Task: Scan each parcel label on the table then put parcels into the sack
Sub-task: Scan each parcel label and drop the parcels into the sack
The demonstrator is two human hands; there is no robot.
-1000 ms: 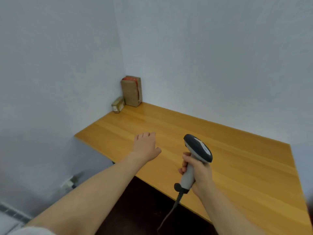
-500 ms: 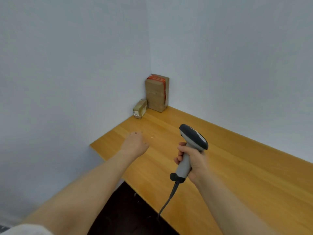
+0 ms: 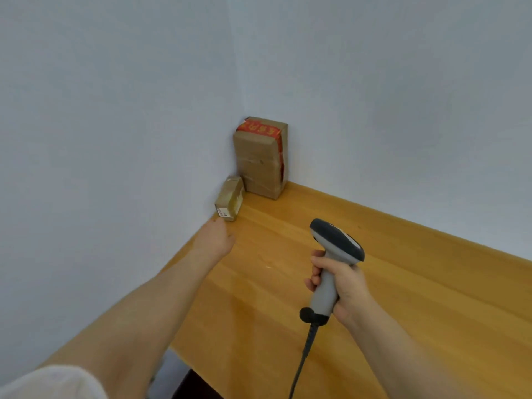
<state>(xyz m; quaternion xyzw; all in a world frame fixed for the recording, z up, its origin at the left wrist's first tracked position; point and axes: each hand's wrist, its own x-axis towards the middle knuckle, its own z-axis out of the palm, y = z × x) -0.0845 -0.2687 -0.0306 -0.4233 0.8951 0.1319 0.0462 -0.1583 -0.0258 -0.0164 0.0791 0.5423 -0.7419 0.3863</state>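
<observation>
- Two walls [image 3: 115, 110] meet in a corner, and the desk [image 3: 403, 283] runs into it.
- A tall parcel [image 3: 260, 159] stands upright in that corner, with red tape across its top and down one side.
- A small parcel [image 3: 230, 198] lies just beside it along the left wall, touching or nearly touching its base. The white label [image 3: 222, 212] is on its near end.
- Nothing lies on the desk between the hands and the parcels.
- The left hand [image 3: 214, 239] reaches low over the desk. Its grip is apart, fingers stretched forward and holding nothing. The fingertips are just short of the small parcel's label end; contact cannot be told.
- The right hand [image 3: 342, 286] has its grip clamped on the scanner [image 3: 336, 243], fingers wrapped round the grey handle and the dark head tilted toward the parcels.
- The cable [image 3: 305, 352] hangs from the handle's base.
</observation>
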